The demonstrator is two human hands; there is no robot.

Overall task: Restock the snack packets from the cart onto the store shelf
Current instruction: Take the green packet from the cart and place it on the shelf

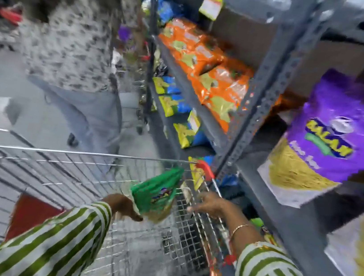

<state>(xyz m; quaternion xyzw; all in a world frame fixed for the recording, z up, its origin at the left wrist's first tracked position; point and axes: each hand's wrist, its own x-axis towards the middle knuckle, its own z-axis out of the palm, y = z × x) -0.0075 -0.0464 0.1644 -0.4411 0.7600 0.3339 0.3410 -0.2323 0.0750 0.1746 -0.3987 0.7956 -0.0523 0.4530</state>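
My left hand (123, 206) grips the lower end of a green snack packet (157, 192) and holds it above the wire cart (60, 167). My right hand (210, 205) rests on the cart's right rim, fingers curled over the wire near the red corner cap (205, 169). The grey metal store shelf (275, 85) stands to the right. It carries orange packets (206, 71), blue-and-yellow packets (174, 104) lower down, and large purple packets (337, 141) closest to me. The frame is blurred by motion.
Another person in a patterned top and grey trousers (76, 52) stands in the aisle just beyond the cart. A red panel (30, 214) shows low inside the cart. Yellow price tags (210, 6) hang from the shelf edges. Grey floor (0, 75) lies to the left.
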